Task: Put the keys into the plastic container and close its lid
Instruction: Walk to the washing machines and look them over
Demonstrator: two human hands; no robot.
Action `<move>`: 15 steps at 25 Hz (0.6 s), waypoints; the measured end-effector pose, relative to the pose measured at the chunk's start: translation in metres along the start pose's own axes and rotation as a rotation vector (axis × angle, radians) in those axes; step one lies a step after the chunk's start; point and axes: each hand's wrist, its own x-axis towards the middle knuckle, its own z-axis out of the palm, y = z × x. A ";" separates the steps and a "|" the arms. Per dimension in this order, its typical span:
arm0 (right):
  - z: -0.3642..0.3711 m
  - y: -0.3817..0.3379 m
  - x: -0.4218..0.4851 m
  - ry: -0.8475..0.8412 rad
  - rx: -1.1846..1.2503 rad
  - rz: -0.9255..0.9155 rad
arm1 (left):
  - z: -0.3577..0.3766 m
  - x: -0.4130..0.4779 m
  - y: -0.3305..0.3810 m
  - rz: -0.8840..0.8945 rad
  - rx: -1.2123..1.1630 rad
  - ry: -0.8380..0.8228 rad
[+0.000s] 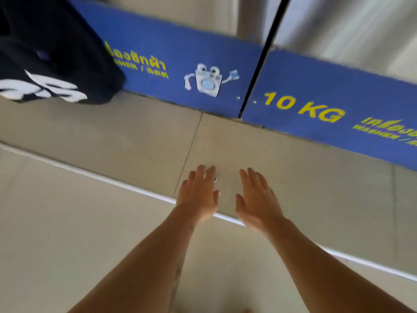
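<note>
Both my hands reach forward, palms down, over a beige tiled step (293, 168). My left hand (198, 193) is flat with its fingers stretched out and the thumb apart. A small shiny metal piece (215, 179), maybe a key ring, shows at the edge of its index finger; I cannot tell whether it touches the hand or lies on the tile. My right hand (257, 199) is flat too, fingers straight, with nothing in it. No plastic container is in view. The picture is blurred.
A blue panel (169, 64) with yellow lettering, a washer cartoon and "10 KG" runs along the base of steel washing machines (349, 26) behind the step. A black garment or bag (45, 64) with white print lies at the top left. A white strip (112, 180) edges the step.
</note>
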 end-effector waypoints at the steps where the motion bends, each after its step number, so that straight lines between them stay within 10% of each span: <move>1: 0.014 0.007 0.009 0.003 -0.010 0.003 | 0.017 0.010 -0.002 -0.016 0.002 0.031; 6: 0.039 0.019 0.024 0.116 -0.046 -0.011 | 0.047 0.037 -0.005 0.005 0.014 0.268; 15: -0.022 -0.002 -0.004 -0.026 0.097 -0.003 | -0.016 0.021 -0.010 -0.076 -0.136 0.027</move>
